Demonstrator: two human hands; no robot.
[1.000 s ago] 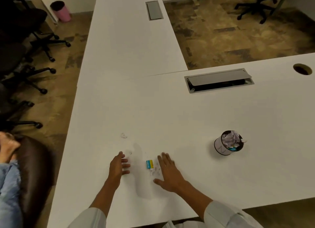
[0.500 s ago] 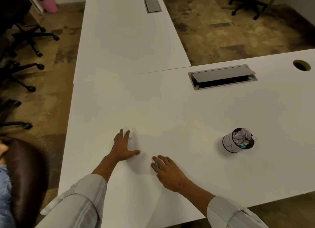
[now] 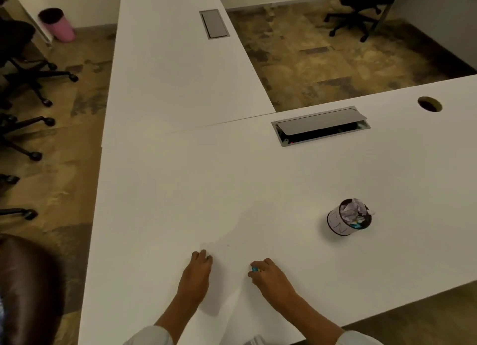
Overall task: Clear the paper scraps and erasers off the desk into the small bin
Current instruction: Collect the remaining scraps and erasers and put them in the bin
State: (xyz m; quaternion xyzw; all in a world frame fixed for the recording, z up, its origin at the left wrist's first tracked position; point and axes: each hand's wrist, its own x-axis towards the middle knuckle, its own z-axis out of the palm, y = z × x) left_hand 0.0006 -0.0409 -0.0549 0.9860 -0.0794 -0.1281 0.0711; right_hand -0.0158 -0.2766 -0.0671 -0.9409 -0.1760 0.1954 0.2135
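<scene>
Both hands lay on the white bench [image 3: 258,179] near its front edge, a little apart from each other. The right hand [image 3: 271,277] had its fingers curled down around a small eraser [image 3: 255,269], of which only a blue and yellow sliver showed between the fingertips and the bench top. The left hand [image 3: 197,272] was also curled, its fingertips bunched against the surface; whether it was pinching a paper scrap underneath could not be told, since nothing showed between the fingers. Pale sleeves covered both forearms at the bottom of the view. The small bin [image 3: 347,219], a round cup with a white band and a dark rim, stood upright on the bench well to the right of the hands and farther back. It was heaped with crumpled paper [image 3: 352,209], and a bit of blue showed at its near rim. Beyond it a grey cable hatch [image 3: 320,125] sat partly open in the bench, with a round cable hole [image 3: 429,104] farther right. On the floor stood black office chairs [image 3: 23,68] at the left and a pink waste bin [image 3: 56,24] near the far wall.
</scene>
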